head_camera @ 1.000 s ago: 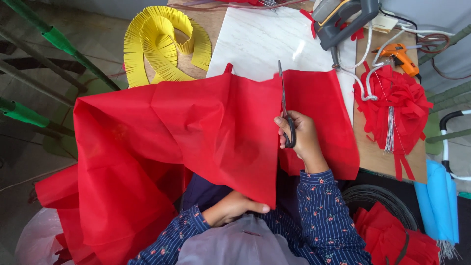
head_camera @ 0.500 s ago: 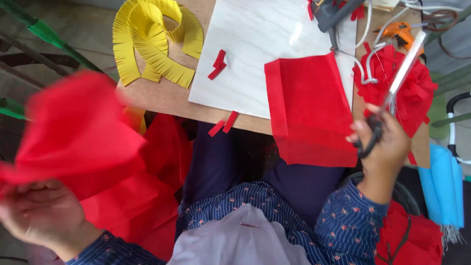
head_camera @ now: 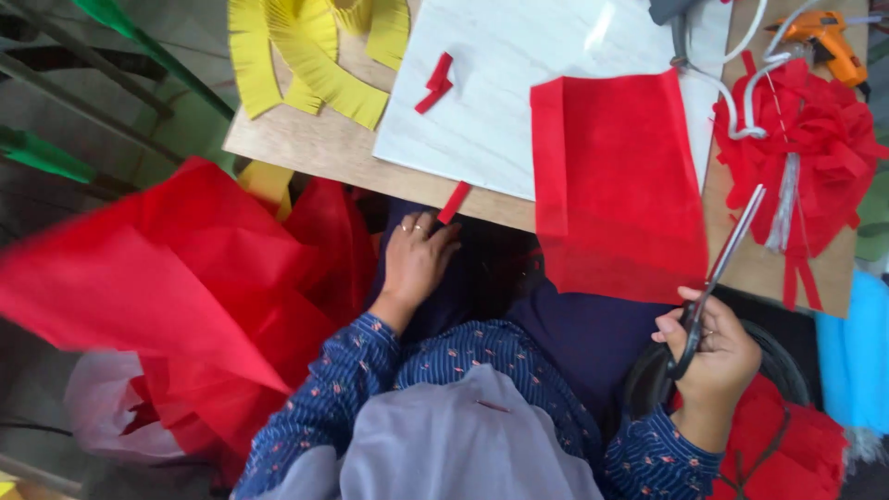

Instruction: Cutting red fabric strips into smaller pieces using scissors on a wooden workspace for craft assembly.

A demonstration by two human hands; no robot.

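Right hand [head_camera: 713,356] clamped on grey metal scissors [head_camera: 720,268], blades nearly shut, beside folded red paper sheet [head_camera: 619,181] on wooden bench [head_camera: 306,153]. Left hand [head_camera: 414,262] empty, fingers apart, near small red paper strip [head_camera: 454,202]. Better to keep blades pointed away. No containers visible.

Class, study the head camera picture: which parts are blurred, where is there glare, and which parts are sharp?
Head view: the big red sheet at left is smeared by motion blur; a pale streak of glare lies on the white board; the left hand, the scissors in the right hand and the folded red piece are fairly sharp; lighting is soft daylight, with shadow under the table edge.
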